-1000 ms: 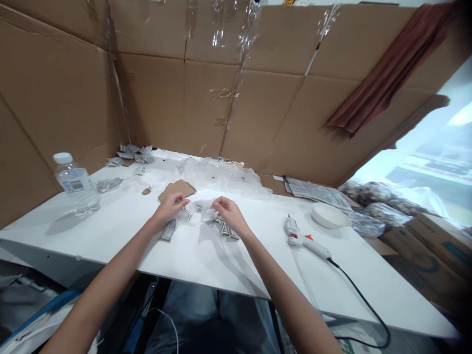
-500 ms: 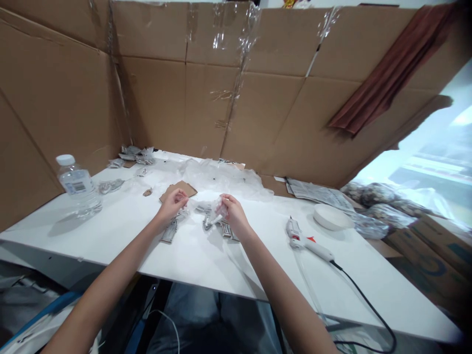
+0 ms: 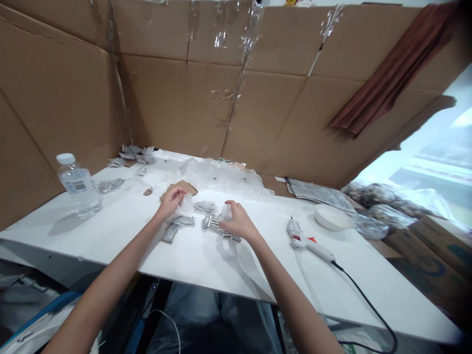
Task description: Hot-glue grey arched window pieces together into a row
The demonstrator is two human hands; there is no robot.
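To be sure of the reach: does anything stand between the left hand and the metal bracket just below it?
Nothing visible blocks it. The metal bracket lies on the white table just below the left hand. The plastic film at the fingers is close, but not on the bracket.

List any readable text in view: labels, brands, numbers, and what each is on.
No word can be read for certain.
Water bottle label: barcode and small print, too small to read.
Newspaper sheets: columns of print, too blurred to read.
Cardboard box: large blue-green printing, one curved shape perhaps a "C", partly out of view, unreadable.
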